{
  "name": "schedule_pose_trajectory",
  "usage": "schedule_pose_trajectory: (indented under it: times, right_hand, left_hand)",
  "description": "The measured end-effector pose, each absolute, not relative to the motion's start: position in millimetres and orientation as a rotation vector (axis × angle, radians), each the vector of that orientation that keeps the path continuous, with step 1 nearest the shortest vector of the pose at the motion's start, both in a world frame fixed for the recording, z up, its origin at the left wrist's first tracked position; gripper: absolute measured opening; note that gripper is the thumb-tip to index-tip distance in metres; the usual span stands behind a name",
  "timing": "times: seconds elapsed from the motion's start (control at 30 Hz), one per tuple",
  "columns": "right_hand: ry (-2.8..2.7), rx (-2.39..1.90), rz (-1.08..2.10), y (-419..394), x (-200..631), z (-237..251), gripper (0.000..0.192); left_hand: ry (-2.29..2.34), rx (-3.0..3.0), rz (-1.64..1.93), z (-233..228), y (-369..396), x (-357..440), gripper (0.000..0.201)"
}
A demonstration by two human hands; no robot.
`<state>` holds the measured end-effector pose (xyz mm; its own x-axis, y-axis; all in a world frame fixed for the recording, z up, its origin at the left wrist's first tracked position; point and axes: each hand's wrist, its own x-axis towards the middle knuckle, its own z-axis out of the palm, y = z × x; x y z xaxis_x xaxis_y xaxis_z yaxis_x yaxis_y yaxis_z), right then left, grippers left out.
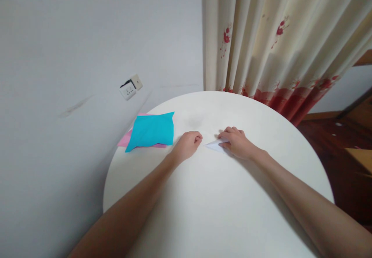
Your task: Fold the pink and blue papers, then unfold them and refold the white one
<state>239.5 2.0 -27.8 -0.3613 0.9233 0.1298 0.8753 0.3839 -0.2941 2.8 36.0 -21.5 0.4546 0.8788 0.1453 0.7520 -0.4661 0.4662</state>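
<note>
A small folded white paper (214,145) lies on the round white table (221,211), its pointed tip aimed left. My right hand (236,141) rests on top of it with curled fingers, pressing it down and hiding most of it. My left hand (188,145) sits just left of the tip as a loose fist, with nothing seen inside it; whether it touches the paper I cannot tell. Left of that fist lies a stack of coloured sheets, a turquoise sheet (152,131) over a pink sheet (125,138).
The table stands against a grey wall (72,76) carrying a white socket (130,87). A cream curtain with red flower print (279,45) hangs behind the table. Dark wooden floor (334,141) and furniture edges lie to the right.
</note>
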Motion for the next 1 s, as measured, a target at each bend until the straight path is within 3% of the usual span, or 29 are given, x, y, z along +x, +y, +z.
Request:
schedule_pose_trajectory:
  times: [0.17, 0.33, 0.47, 0.7, 0.9, 1.0]
  right_hand:
    - [-2.321, -1.545, 0.329, -0.6, 241.3, -22.1, 0.011]
    - [-2.099, -1.458, 0.498, 1.5, 243.4, -23.5, 0.011]
    - [-1.929, -1.418, 0.621, 3.1, 240.8, -25.0, 0.018]
    - [-1.799, -1.327, 0.639, -1.3, 224.0, -27.2, 0.022]
    - [-2.193, -1.115, 0.529, -12.1, 234.1, -14.1, 0.049]
    - [-2.095, -1.1, 0.598, -13.3, 235.6, -10.7, 0.054]
  left_hand:
    - [1.517, 2.195, 0.533, -20.4, 33.9, 3.6, 0.02]
    - [1.394, 1.624, 0.573, -18.6, 29.0, 6.9, 0.031]
    - [1.178, 1.344, 0.544, -12.3, 17.9, 13.6, 0.043]
    - [0.839, 1.071, 0.732, -18.5, 3.7, 35.4, 0.039]
    - [0.832, 1.093, 0.906, -22.7, 9.2, 35.3, 0.03]
    - [0.852, 1.144, 0.925, -17.4, 9.9, 34.6, 0.032]
